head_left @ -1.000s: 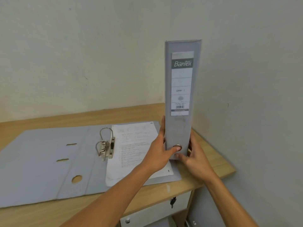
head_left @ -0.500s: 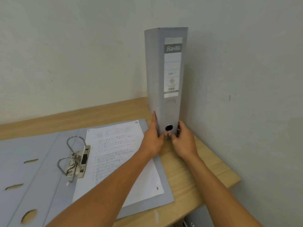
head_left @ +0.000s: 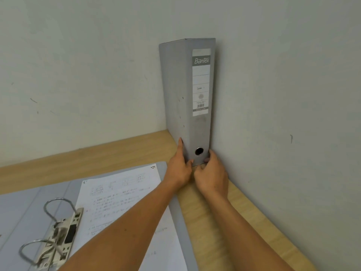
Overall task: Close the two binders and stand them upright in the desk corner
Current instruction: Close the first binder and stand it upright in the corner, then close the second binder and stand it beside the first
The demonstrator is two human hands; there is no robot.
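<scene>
A closed grey binder (head_left: 187,98) stands upright on the wooden desk (head_left: 125,151), tucked into the corner where the two walls meet, its labelled spine facing me. My left hand (head_left: 180,170) grips its lower left side, fingers flat against the cover. My right hand (head_left: 212,174) holds the bottom right edge, between binder and right wall. A second grey binder (head_left: 25,210) lies open and flat at the lower left, its metal ring mechanism (head_left: 56,229) up and printed sheets (head_left: 125,194) on its right half.
Pale walls close the desk at the back and along the right side. A strip of bare wood (head_left: 234,227) runs between the open binder and the right wall. The desk's front edge is out of view.
Both hands have carried the closed binder away from me and to the right, from above the open binder into the desk corner, where it now rests on the wood.
</scene>
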